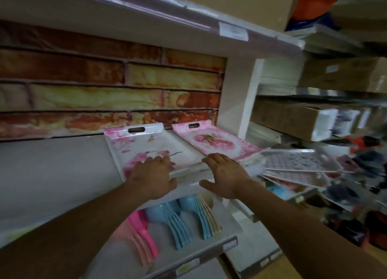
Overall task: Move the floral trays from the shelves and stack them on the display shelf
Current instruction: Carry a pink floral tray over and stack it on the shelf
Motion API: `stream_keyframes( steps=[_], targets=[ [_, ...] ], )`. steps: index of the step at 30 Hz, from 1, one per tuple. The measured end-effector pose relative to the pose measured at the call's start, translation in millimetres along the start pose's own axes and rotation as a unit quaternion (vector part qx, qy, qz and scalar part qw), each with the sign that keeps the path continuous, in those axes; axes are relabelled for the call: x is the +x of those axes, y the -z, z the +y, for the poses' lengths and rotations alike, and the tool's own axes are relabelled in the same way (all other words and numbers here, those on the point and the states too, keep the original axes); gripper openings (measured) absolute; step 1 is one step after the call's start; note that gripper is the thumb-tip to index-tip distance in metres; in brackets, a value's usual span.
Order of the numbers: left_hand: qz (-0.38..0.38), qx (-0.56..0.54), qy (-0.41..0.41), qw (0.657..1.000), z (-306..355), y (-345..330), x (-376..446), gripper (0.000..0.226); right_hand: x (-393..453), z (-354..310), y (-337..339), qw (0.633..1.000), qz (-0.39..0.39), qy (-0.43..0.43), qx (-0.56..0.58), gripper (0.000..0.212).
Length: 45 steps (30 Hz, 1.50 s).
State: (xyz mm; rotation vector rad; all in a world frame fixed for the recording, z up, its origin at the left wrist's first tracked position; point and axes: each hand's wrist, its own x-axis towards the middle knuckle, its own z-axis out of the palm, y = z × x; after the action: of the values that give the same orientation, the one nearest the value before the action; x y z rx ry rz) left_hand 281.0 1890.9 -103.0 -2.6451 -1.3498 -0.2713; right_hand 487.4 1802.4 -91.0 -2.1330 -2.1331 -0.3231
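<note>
Centre frame, on the display shelf [52, 174]: two floral trays are lying side by side. White tray with pink blossoms [144, 146] is sitting left of centre, its handle slot toward the brick-pattern back panel [104, 86]. Pink tray with a round rose medallion [215, 141] is sitting just right of it, same orientation, looking tilted with its near edge past the shelf end.

I'm resting my left hand [155, 175] palm-down on the near end of the white tray, fingers spread flat, thumb out over the shelf edge, nothing clamped. My right hand [225, 175] is also palm-down and spread, fingers apart, at the near-right corner of the white tray and just below the pink tray's near edge. Can't tell whether it's touching either.

Right of centre, patterned trays [293, 163] are lying fanned on a neighbouring shelf, blurred. Lower centre, one shelf down: pastel blue scoops [178, 222] are lying stacked, with pink scoops [142, 236] to their left. Upper right: cardboard boxes [343, 73] are sitting on racks.
</note>
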Motion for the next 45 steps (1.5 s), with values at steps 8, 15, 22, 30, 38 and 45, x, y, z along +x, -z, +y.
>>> stream_keyframes(
  steps=[8,15,22,30,38,45],
  targets=[
    [-0.047,0.027,0.124,0.991,0,-19,15,0.059,79,31,-38,0.990,-0.018,0.141,0.009,0.069],
    [-0.069,0.076,0.146,0.984,-3,-40,15,0.037,116,21,-76,0.977,-0.057,0.206,0.020,0.044],
    [-0.055,0.139,0.116,0.982,7,-28,-9,0.041,98,24,-76,0.971,0.000,0.239,-0.012,0.020],
    [-0.046,0.162,0.176,0.970,7,12,-97,0.041,57,-31,-40,0.945,0.061,0.322,0.002,0.009],
    [-0.053,0.138,0.268,0.952,-15,41,-217,0.027,11,-128,-16,0.915,0.094,0.392,0.028,0.006],
    [-0.048,0.162,0.329,0.929,-34,73,-342,0.025,-51,-234,10,0.884,0.104,0.454,0.041,0.007]
  ],
)
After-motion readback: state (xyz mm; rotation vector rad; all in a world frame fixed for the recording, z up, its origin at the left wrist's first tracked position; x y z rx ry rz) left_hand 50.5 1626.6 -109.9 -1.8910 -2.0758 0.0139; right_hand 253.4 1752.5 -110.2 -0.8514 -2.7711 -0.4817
